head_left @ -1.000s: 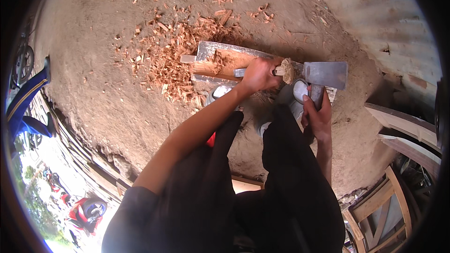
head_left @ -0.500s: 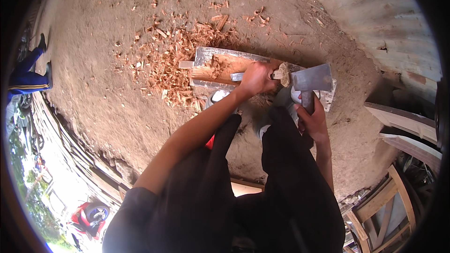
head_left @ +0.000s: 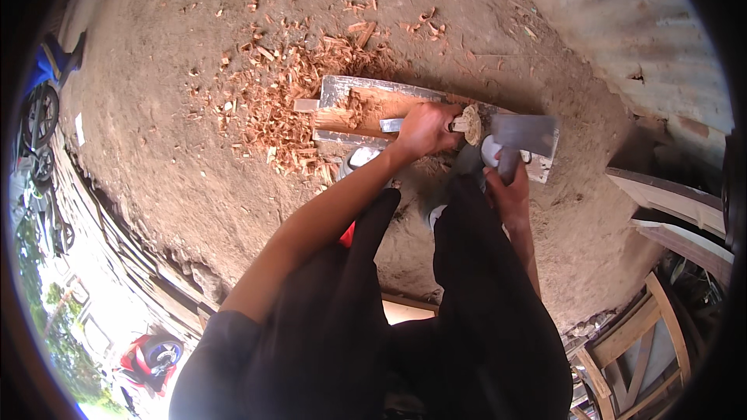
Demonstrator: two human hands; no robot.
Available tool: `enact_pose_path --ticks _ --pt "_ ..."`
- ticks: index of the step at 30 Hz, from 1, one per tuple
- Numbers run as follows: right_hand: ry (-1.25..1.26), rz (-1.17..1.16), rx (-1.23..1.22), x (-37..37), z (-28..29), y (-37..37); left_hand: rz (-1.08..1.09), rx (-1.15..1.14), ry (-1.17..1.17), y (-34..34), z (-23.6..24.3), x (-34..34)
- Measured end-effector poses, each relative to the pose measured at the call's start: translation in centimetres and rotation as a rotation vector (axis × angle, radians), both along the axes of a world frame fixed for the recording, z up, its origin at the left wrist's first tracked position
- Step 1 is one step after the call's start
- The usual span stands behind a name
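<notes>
My left hand [head_left: 424, 131] is closed around a chisel [head_left: 470, 126], whose pale wooden handle has a frayed, mushroomed end facing right. The chisel's metal blade [head_left: 391, 124] points left, low over the hollowed reddish part of a long wooden workpiece [head_left: 381, 86] with grey, weathered sides. My right hand [head_left: 511, 190] grips the handle of a hatchet [head_left: 526, 134]. Its broad metal head, blurred by motion, stands just right of the chisel's end with a small gap between. Loose shavings lie in the hollow.
Reddish wood shavings [head_left: 299, 70] cover the dirt floor left of and beyond the workpiece. My shoe [head_left: 364, 157] is against its near side. Corrugated metal sheeting [head_left: 622, 31] stands at right, above stacked boards [head_left: 669, 194] and a wooden frame [head_left: 646, 327]. Motorbikes are at the left.
The hatchet head has shifted a little to the right, away from the chisel's end. My left hand and the chisel have stayed in place. A person's legs at far left have moved farther off.
</notes>
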State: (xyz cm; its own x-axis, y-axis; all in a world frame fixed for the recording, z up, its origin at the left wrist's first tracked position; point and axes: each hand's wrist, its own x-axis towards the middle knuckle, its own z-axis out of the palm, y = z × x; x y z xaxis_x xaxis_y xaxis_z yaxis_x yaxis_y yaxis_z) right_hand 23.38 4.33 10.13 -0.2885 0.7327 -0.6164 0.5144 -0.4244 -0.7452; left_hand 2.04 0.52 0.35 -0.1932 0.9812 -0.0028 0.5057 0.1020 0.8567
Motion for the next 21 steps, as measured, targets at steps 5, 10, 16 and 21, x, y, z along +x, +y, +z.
enact_pose_path --ticks 5,10,16,21 --pt "0.018 0.076 -0.094 0.5 1.7 2.2 -0.001 0.002 0.011 -0.3 -0.3 -0.1" --pt "-0.003 0.042 -0.072 -0.4 1.0 0.4 -0.02 0.002 0.005 -0.1 -0.3 0.0" --pt "0.221 -0.131 -0.121 0.3 2.4 1.1 -0.006 -0.029 -0.012 -0.3 0.1 -0.2" --pt "0.046 0.145 -0.143 0.0 1.3 1.1 -0.024 -0.032 0.025 -0.3 -0.2 -0.3"
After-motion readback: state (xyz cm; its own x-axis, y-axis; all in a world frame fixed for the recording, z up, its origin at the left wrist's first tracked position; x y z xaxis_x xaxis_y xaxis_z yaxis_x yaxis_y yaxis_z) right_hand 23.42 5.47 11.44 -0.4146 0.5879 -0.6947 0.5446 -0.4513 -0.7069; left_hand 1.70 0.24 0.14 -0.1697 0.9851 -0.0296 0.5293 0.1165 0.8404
